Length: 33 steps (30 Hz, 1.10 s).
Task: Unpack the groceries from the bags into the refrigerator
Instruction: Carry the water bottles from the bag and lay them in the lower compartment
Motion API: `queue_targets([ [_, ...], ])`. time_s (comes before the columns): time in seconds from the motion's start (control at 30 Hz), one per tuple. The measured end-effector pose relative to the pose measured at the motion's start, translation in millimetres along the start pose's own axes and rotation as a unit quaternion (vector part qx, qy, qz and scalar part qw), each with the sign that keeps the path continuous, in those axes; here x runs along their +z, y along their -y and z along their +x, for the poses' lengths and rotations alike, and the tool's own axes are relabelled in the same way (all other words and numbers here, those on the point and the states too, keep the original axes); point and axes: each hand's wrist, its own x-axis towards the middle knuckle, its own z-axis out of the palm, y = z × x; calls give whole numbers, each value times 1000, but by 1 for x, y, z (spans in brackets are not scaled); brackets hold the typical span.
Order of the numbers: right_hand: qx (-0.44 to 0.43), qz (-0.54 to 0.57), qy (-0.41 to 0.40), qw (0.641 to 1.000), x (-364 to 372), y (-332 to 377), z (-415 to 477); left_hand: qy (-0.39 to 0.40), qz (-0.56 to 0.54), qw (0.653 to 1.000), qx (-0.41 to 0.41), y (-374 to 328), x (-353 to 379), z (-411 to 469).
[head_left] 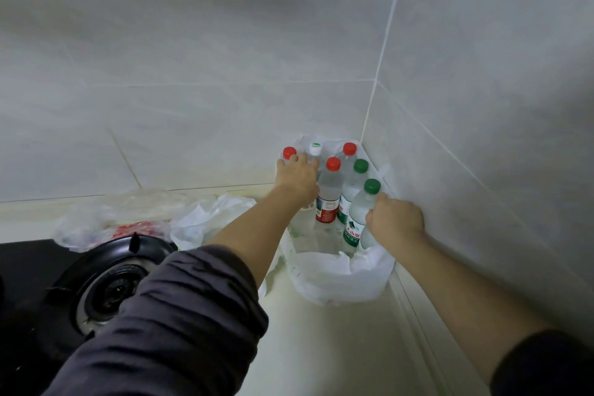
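A white plastic bag [337, 280] stands in the counter's corner with several water bottles upright inside, some red-capped, some green-capped, one white-capped. My left hand [297, 177] reaches over the far-left side, its fingers curled round a bottle with a red cap [289, 152]. My right hand [397, 219] grips the body of the nearest green-capped bottle [361, 215], just below its cap. A red-capped bottle with a red label [329, 193] stands between my hands.
A black gas stove burner [109, 283] sits at the lower left. Behind it lie crumpled clear and white bags [205, 219], one with something red inside [135, 230]. Tiled walls close in behind and to the right. The pale counter [337, 347] runs toward me.
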Motion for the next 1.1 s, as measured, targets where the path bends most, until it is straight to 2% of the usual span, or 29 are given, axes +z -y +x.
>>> queue_targets([
  [0.17,-5,8,-18,1000,6,-2,2,13,20,999,-32,-1,3,25],
  [0.37,-20,-25,-32,999,13,-4,9,9,-98,994,-55,-1,17,31],
  [0.5,-13,-50,-13,999,11,1,12,3,-107,992,-60,-2,10,20],
  [0.67,-30,-81,-6,996,6,2,13,-88,-165,978,-89,5,-33,-11],
  [0.87,-32,-71,9,997,-11,9,6,-202,-279,932,-117,24,-90,-77],
  [0.97,-44,-61,0,997,-22,11,8,-233,-307,914,-125,40,-97,-106],
  [1.1,-66,14,-45,997,-65,34,7,-243,-312,906,-152,66,-100,-142],
])
